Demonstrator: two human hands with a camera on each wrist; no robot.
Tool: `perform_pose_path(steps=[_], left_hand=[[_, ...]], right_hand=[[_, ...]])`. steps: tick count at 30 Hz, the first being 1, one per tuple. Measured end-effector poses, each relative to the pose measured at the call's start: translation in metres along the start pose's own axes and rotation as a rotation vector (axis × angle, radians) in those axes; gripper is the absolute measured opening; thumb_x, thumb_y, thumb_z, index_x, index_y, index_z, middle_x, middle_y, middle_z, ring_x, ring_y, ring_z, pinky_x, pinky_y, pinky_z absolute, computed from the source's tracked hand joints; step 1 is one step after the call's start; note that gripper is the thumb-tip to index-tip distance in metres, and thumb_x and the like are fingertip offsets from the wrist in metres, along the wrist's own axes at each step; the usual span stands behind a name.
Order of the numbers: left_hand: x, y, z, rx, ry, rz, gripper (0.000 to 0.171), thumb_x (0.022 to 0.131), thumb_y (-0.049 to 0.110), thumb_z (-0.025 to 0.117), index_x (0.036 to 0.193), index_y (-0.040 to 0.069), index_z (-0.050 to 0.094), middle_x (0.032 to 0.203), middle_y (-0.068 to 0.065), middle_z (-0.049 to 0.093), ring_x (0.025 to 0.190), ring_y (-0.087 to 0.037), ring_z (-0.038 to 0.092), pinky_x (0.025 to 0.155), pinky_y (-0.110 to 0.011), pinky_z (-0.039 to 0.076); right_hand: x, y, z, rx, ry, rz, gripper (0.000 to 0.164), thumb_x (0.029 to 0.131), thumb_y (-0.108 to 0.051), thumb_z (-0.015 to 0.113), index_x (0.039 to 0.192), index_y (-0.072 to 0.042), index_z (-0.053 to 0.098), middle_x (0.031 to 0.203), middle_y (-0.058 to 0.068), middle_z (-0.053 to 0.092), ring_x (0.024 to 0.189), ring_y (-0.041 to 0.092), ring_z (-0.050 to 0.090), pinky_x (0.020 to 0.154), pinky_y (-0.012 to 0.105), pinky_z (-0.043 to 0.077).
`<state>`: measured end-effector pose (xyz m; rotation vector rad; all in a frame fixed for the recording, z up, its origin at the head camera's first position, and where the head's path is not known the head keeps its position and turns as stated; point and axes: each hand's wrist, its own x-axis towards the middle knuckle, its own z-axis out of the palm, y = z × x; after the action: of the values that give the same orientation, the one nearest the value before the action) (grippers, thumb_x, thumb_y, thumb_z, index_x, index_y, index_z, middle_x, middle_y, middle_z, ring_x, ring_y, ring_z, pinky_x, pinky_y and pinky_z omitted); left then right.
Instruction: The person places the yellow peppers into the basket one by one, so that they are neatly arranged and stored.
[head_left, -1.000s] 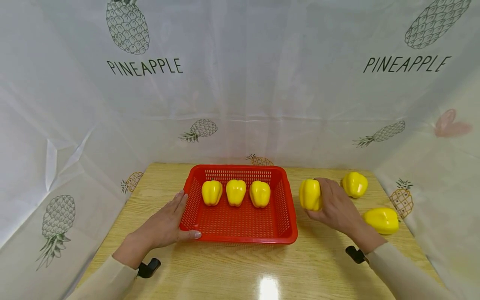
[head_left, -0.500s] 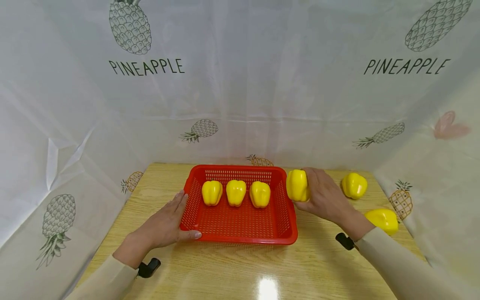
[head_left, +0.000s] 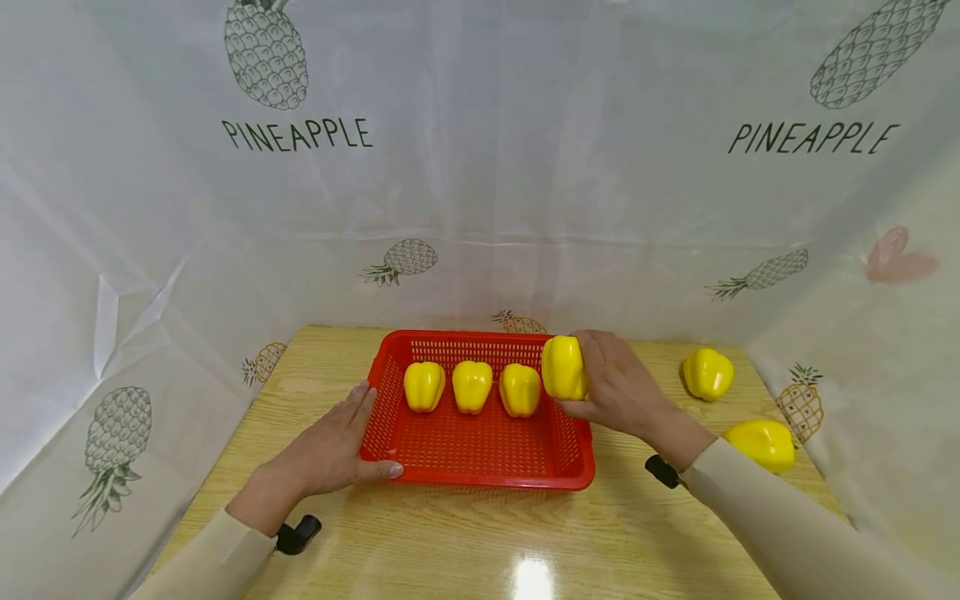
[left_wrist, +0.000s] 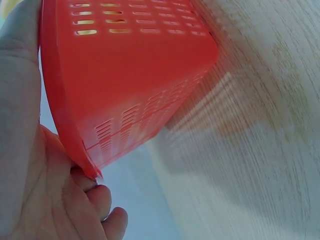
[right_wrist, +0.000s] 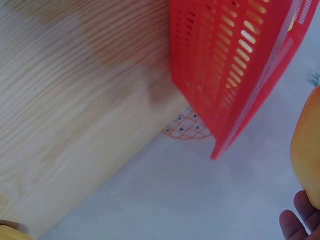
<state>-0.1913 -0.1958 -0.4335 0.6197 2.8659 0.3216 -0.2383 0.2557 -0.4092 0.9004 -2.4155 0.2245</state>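
My right hand (head_left: 618,385) grips a yellow bell pepper (head_left: 564,368) by its right side, raised over the right end of a red plastic basket (head_left: 480,481). In the right wrist view, part of that pepper (right_wrist: 307,147) and a few fingertips (right_wrist: 292,225) show at the right edge. My left hand (head_left: 330,446) holds the basket's front left corner, thumb over the front rim and fingers along the left side. The left wrist view has its fingers (left_wrist: 100,200) bent at the rim. Inside the basket, three yellow bell peppers (head_left: 472,387) stand in a row toward the back.
On the table (head_left: 450,542) right of the basket lie two more yellow bell peppers, one farther back (head_left: 708,373) and one nearer (head_left: 761,444), partly behind the right forearm. White sheeting (head_left: 480,167) printed with pineapples hangs behind and at both sides.
My right hand has carried its bell pepper leftward, from beside the basket to over its right end. My left hand, the basket and the peppers inside have stayed in place.
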Motion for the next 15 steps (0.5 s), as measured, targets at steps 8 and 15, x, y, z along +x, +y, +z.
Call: perform_pose_path(steps=[8, 15], left_hand=[[0.000, -0.002, -0.002, -0.001, 0.005, 0.026, 0.136, 0.081, 0.092, 0.057, 0.164, -0.009, 0.019, 0.174, -0.028, 0.012, 0.158, -0.048, 0.024, 0.124, -0.061, 0.032], [0.001, -0.005, -0.004, 0.001, -0.018, 0.026, 0.139, 0.078, 0.092, 0.060, 0.165, -0.008, 0.018, 0.174, -0.028, 0.012, 0.160, -0.047, 0.022, 0.125, -0.061, 0.032]], right_hand=[[0.020, -0.014, 0.004, 0.014, -0.034, -0.034, 0.089, 0.076, -0.049, 0.084, 0.137, 0.004, 0.047, 0.118, 0.020, 0.060, 0.114, 0.037, 0.059, 0.102, 0.052, 0.052], [0.035, -0.027, 0.009, 0.022, -0.033, -0.077, 0.092, 0.077, -0.052, 0.084, 0.138, 0.006, 0.046, 0.116, 0.019, 0.061, 0.114, 0.037, 0.060, 0.103, 0.049, 0.053]])
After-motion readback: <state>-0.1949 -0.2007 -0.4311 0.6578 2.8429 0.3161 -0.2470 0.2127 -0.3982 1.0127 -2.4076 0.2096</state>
